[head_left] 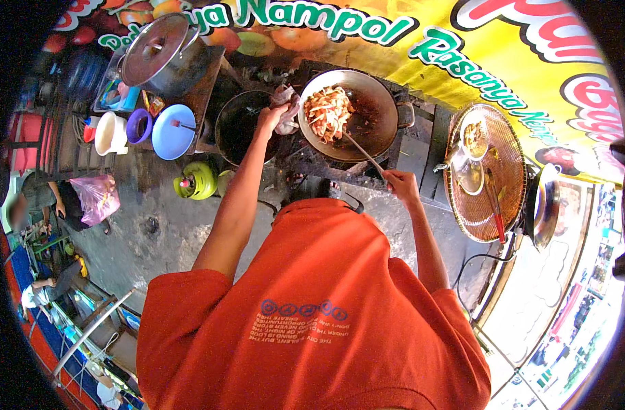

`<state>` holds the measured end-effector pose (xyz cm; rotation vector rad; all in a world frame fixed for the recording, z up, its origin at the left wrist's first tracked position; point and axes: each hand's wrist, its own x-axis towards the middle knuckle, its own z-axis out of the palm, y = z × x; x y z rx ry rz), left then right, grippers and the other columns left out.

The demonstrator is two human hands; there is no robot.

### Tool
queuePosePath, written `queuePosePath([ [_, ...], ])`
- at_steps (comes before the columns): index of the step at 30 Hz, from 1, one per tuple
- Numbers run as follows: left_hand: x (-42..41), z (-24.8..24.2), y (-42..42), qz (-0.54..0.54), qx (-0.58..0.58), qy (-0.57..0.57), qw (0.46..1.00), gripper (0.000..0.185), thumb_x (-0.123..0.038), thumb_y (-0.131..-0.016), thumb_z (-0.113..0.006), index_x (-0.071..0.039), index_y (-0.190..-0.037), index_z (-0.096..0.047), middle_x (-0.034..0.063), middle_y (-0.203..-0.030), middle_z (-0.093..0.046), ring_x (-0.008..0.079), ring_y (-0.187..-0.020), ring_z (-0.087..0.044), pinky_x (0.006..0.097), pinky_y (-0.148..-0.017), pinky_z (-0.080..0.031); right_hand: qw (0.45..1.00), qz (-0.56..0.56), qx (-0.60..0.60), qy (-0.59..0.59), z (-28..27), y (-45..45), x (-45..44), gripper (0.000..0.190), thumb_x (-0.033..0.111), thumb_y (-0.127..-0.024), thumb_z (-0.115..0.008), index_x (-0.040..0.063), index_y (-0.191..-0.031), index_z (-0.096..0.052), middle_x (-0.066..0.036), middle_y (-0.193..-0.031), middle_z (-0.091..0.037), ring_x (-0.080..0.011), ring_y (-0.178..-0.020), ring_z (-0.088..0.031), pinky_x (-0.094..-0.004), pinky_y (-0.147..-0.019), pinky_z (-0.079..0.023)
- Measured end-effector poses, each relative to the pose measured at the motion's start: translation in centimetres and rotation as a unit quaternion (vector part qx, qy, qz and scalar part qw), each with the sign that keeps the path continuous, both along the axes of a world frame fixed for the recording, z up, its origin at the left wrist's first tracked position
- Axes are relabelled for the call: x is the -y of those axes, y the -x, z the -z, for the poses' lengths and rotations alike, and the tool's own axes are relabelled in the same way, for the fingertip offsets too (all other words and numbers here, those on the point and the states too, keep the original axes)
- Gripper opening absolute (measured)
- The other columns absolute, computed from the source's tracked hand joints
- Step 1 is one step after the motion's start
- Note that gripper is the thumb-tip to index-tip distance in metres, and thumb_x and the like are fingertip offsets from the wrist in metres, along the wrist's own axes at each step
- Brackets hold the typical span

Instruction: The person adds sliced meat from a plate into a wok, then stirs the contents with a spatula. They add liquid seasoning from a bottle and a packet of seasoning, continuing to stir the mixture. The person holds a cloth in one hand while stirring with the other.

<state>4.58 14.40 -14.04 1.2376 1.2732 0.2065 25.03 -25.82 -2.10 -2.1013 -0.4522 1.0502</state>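
A large metal wok point(379, 123) sits on the stove, its inner wall smeared with dark reddish sauce. Sauce-coated food pieces point(327, 114) are heaped at its left side. My right hand point(402, 185) grips the long handle of a metal cooking utensil point(362, 151), whose head is hidden at the heap. My left hand point(272, 119) holds a crumpled cloth point(288, 108) against the wok's left rim, and any handle there is covered. Left of the cloth stands a second, dark pan point(235, 128), partly behind my left forearm.
A lidded pot point(156, 51), a blue plastic bowl point(173, 132) and a purple container point(139, 126) stand on the left table. A green gas cylinder point(200, 180) is on the floor. At right, a wire basket point(502, 205) holds bowls and red-handled tongs. Other people are at far left.
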Motion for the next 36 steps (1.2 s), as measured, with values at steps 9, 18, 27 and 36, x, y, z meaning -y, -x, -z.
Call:
queuePosePath([
  [9,0.3,-1.0,0.1,0.003,-0.004,-0.030,1.000,0.058,-0.047,-0.072,-0.075,0.003,-0.100,-0.070,0.0136,-0.099,-0.069,0.0216,-0.091,-0.065,0.0332,-0.078,-0.048,0.961,0.014,0.273,-0.049,-5.8,0.2,1.8,0.021,0.023,-0.090,-0.063,0.006,-0.100,-0.072,-0.011,-0.064,-0.062,-0.0151,-0.053,-0.057,-0.0312,-0.047,-0.042],
  [18,1.4,-3.6,0.2,-0.008,-0.040,-0.057,0.998,0.061,-0.048,-0.071,-0.076,0.002,-0.105,-0.070,0.0113,-0.103,-0.070,0.0200,-0.093,-0.065,0.0332,-0.080,-0.049,0.861,-0.100,0.497,0.051,-9.3,0.9,-1.6,0.025,0.023,-0.094,-0.050,0.008,-0.081,-0.065,-0.018,-0.061,-0.060,-0.0365,-0.054,-0.061,-0.0437,-0.046,-0.048],
  [27,0.6,-1.8,0.0,-0.003,-0.039,-0.031,0.999,0.062,-0.050,-0.069,-0.076,0.002,-0.102,-0.070,0.0126,-0.100,-0.070,0.0223,-0.090,-0.066,0.0337,-0.078,-0.048,0.880,-0.252,0.369,0.161,-7.6,-9.6,-7.5,0.021,0.022,-0.085,-0.062,0.004,-0.088,-0.072,-0.015,-0.068,-0.063,-0.0267,-0.058,-0.062,-0.0380,-0.053,-0.047],
  [36,0.6,-1.2,0.0,0.005,-0.002,-0.036,0.999,0.057,-0.048,-0.070,-0.076,0.001,-0.100,-0.072,0.0127,-0.099,-0.070,0.0208,-0.089,-0.065,0.0335,-0.076,-0.048,0.999,-0.033,0.017,-0.019,-3.1,-5.1,-2.0,0.028,0.027,-0.088,-0.067,0.001,-0.096,-0.073,0.001,-0.057,-0.055,-0.0062,-0.049,-0.048,-0.0240,-0.043,-0.037],
])
